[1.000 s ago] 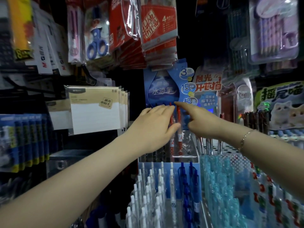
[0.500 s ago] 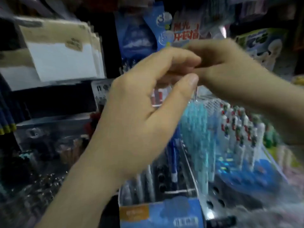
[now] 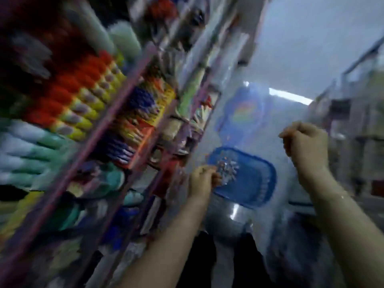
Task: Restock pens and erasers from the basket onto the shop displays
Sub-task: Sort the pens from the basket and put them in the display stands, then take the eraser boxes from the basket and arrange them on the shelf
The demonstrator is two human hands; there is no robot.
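Observation:
The whole view is smeared by motion. A blue plastic basket (image 3: pixel 257 183) sits low on the pale floor, with a small pile of pens (image 3: pixel 227 168) inside near its left end. My left hand (image 3: pixel 204 180) hangs in front of the basket's left edge with its fingers curled; blur hides whether it holds anything. My right hand (image 3: pixel 304 142) is raised to the right of the basket, curled like a fist, and its contents cannot be made out. The pen displays (image 3: pixel 87 104) run along the left.
Sloping shelves packed with colourful stationery fill the left half. A blue floor sticker (image 3: pixel 243 113) lies beyond the basket. Another shelf unit (image 3: pixel 357 125) stands at the right. My dark trousers (image 3: pixel 209 258) show at the bottom.
The view has swung from the pen rack down and right to the floor and basket. My hands, which met at the rack, have parted and dropped away from it.

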